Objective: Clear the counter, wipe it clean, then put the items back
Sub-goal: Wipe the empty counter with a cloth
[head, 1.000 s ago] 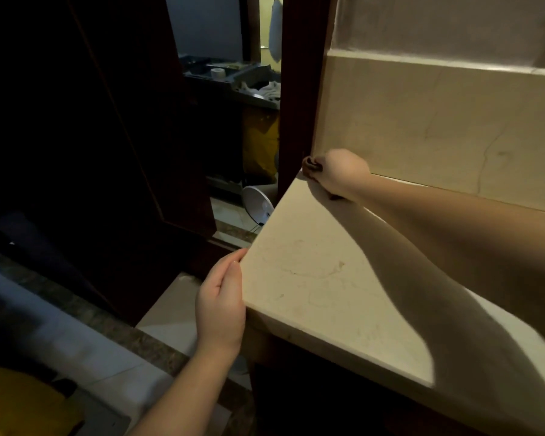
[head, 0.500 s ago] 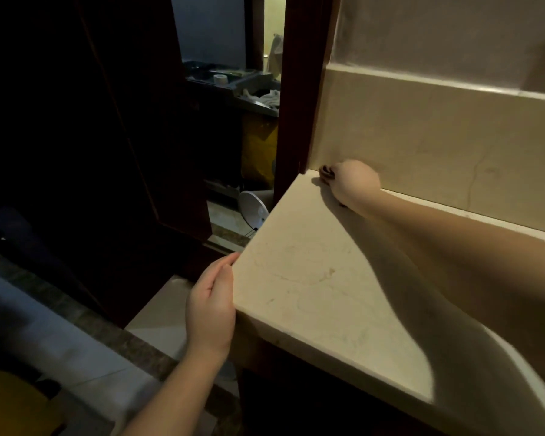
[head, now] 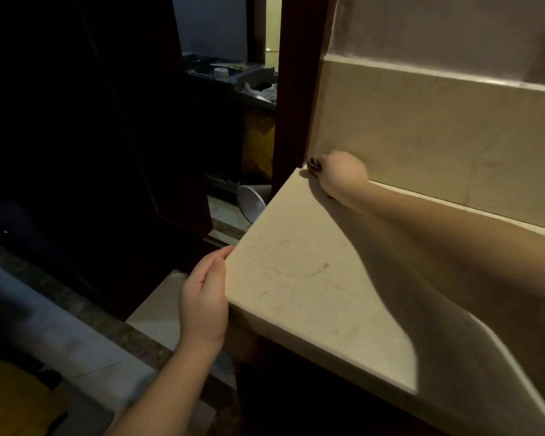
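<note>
Wipe step in hand, judging by the bare counter (head: pixel 312 278), a pale marble slab with nothing standing on the visible part. It runs from the far corner under the right hand down to the near edge. Backsplash (head: pixel 422 127) rises just behind the right hand; dark door frame (head: pixel 291 89) stands just beyond its knuckles. Left hand (head: pixel 203 297) lies flat-fingered against the counter's left edge, steadying, holding nothing. Right hand (head: pixel 340 174) is fisted in the far corner, fingers curled round something small and dark (head: pixel 314 164), likely a cloth; too dim to be sure. Next move probably calls for dragging that fist back toward the near edge, pressure kept down, then returning the items.
</note>
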### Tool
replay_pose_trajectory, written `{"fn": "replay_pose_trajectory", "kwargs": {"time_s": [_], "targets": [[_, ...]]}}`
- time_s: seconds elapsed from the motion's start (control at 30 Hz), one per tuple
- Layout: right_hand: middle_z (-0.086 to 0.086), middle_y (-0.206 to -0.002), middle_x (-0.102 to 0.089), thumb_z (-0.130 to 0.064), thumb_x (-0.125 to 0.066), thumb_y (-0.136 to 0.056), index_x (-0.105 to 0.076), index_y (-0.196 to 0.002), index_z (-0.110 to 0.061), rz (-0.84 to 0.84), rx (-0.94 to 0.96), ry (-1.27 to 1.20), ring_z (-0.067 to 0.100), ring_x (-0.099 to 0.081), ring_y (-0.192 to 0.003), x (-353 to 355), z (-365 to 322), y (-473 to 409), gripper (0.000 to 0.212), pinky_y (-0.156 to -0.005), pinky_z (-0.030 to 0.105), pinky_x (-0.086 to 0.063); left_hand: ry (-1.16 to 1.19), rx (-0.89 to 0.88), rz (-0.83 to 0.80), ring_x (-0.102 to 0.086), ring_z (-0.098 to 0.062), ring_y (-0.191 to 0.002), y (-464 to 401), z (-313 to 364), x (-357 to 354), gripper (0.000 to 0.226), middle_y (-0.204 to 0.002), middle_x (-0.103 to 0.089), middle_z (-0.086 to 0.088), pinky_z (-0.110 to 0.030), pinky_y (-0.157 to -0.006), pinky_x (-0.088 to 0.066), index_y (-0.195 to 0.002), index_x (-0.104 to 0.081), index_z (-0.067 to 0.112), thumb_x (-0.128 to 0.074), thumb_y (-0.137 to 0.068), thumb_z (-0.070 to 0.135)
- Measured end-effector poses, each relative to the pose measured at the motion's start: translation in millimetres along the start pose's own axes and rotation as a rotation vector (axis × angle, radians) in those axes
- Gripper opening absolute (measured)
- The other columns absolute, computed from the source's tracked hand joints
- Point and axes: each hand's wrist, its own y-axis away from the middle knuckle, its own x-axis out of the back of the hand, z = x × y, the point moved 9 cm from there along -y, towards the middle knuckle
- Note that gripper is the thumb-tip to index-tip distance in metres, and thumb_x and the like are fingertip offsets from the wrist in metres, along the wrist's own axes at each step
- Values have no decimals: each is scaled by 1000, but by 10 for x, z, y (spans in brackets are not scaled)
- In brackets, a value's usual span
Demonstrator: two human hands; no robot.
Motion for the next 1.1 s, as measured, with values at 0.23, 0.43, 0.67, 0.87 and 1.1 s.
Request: {"fn": "replay_pose_trajectory", "kwargs": {"time_s": [0.23, 0.43, 0.67, 0.87, 1.1], "targets": [[13, -93, -58, -46, -46, -96, -60, -86, -9, -38, 178, -65, 33, -57, -88, 92, 53, 482, 41, -65, 34, -39, 43, -4, 0, -61, 4, -99, -8, -14, -7, 27, -100, -70, 17, -16, -78, -46, -102, -65, 35, -44, -100, 19], [9, -77, -55, -56, -55, -88, -59, -78, -12, -17, 69, -170, 35, -60, -85, 136, 73, 218, 45, -61, 32, -35, 36, 1, 5, -61, 0, -99, -18, -52, 3, 31, -104, -68, 10, -17, -78, -45, -110, -67, 25, -43, -92, 31], [7, -94, -59, -43, -46, -95, -59, -84, -11, -53, 359, -135, 27, -55, -88, 212, -228, 1010, 36, -65, 31, -34, 18, -7, 8, -58, 3, -103, -11, -77, 6, 35, -108, -66, 14, -22, -84, -44, -114, -65, 27, -40, -91, 34], [15, -88, -59, -57, -45, -92, -56, -80, -7, -41, 152, -94, 34, -58, -85, 195, -169, 458, 52, -61, 33, -32, 32, 18, 11, -59, -3, -106, -18, -90, 14, 31, -110, -67, 9, -22, -85, -45, -120, -65, 17, -43, -98, 24], [7, -97, -62, -39, -50, -93, -64, -90, -8, -39, 438, -172, 28, -57, -94, 297, -297, 1299, 34, -69, 33, -40, 6, 23, 5, -55, 6, -104, -5, -87, 7, 32, -111, -64, 14, -18, -83, -42, -122, -65, 19, -39, -103, 21]]}}
